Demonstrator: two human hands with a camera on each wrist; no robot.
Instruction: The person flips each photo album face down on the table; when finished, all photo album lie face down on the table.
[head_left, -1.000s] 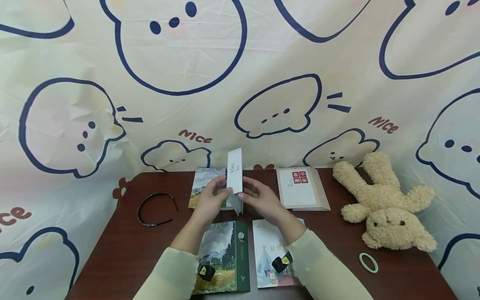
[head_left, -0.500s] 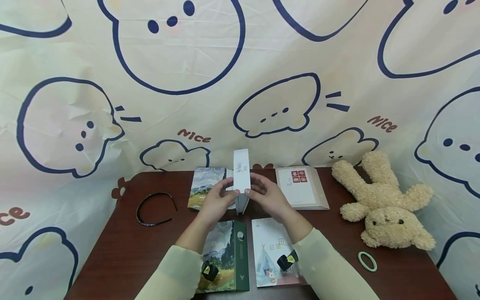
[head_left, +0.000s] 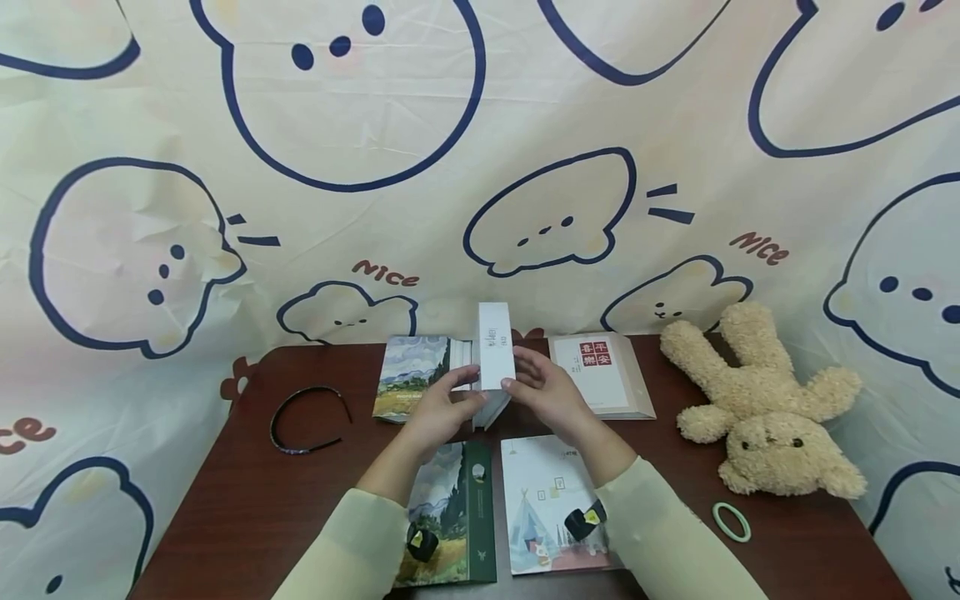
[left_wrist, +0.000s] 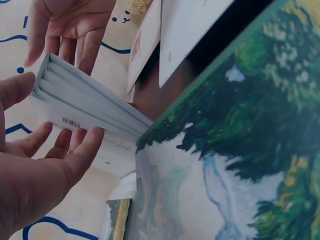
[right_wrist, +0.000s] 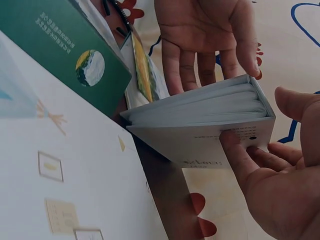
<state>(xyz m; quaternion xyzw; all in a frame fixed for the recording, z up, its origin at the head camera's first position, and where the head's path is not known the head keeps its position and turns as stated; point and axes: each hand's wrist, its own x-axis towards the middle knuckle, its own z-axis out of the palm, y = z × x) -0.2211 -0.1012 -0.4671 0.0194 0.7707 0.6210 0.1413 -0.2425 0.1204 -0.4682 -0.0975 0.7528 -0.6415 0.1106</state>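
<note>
Two hands are grasping one thick white book (head_left: 495,357) between them. Left hand (head_left: 441,408) fingers are lying against the cover with the barcode (left_wrist: 71,123), barcode just beside the fingertips; right hand (head_left: 557,402) fingers are pressing the opposite cover. Thumbs are sitting by the near end of the spine (head_left: 494,329); whether the right thumb is touching, cannot tell.

Handling it well is likely meaning even squeeze from both sides, so the thick leaves (right_wrist: 210,104) aren't splaying and the book isn't tipping. Slow, straight motion is probably suiting it.

Spine is facing up, fore-edge pointing down; long axis is running between the two sets of fingers, near end toward the wrists, far end past the fingertips. Whether it's resting on the table (head_left: 217,508), cannot tell.

Landscape-painted book (head_left: 408,375) is lying just left of the left fingertips, red-character book (head_left: 607,379) beyond the right knuckles. Green-spined painted book (head_left: 457,517) and tent-illustrated booklet (head_left: 549,508) are lying wristward of the fingers.
</note>
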